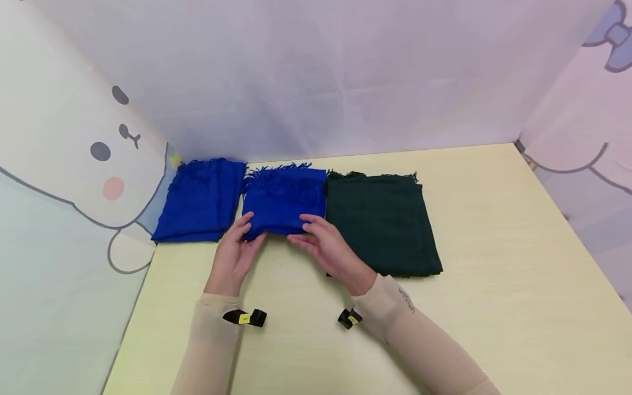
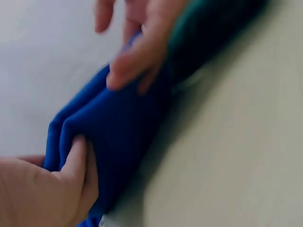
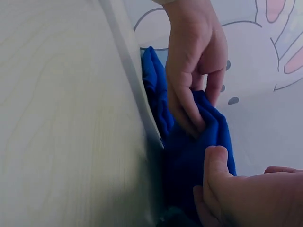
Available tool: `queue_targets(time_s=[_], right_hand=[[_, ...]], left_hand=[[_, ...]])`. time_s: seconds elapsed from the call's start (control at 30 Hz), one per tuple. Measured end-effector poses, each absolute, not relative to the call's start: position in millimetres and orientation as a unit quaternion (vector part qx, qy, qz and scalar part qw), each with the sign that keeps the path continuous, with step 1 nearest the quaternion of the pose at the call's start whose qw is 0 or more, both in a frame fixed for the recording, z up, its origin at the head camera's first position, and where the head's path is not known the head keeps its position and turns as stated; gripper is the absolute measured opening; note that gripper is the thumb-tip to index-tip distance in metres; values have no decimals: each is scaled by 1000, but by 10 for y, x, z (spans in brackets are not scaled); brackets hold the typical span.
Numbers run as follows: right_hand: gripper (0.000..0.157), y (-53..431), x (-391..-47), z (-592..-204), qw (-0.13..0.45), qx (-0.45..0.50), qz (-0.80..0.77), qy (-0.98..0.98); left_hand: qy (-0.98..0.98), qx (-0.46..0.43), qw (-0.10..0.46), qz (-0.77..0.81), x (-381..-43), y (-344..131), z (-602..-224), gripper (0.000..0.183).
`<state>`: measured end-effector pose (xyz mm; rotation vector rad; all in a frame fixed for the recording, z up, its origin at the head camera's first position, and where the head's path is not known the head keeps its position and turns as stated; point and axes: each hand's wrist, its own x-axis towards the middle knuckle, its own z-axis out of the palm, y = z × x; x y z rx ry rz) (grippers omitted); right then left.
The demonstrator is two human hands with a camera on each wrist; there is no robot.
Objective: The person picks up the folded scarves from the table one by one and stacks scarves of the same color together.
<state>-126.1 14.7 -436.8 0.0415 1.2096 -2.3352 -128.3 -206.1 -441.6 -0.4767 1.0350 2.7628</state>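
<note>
A folded blue scarf (image 1: 283, 206) with a fringe along its far side lies in the middle of the row. My left hand (image 1: 236, 255) grips its near left corner, some fingers on top and others below the front edge. At the near right corner, my right hand (image 1: 328, 247) holds the same edge between thumb and fingers. Layered folds of the scarf (image 2: 118, 118) show between both hands in the left wrist view. From the right wrist, the left hand (image 3: 196, 61) appears above the right hand (image 3: 251, 194), both on the raised front edge.
Left of it lies another folded blue scarf (image 1: 197, 203), fringe at the back. A larger folded dark green scarf (image 1: 380, 225) lies against the right side, partly behind my right hand. The pale wooden table (image 1: 494, 247) meets a hanging white cloth (image 1: 316, 82) behind and printed cloths at the sides.
</note>
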Motion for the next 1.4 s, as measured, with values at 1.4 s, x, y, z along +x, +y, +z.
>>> queue_targets(time_s=[1.4], right_hand=[[51,433,-919,-4365,318,-124,-623,704]], left_hand=[[768,-20,193,610,-750,-2573,-4446,38]])
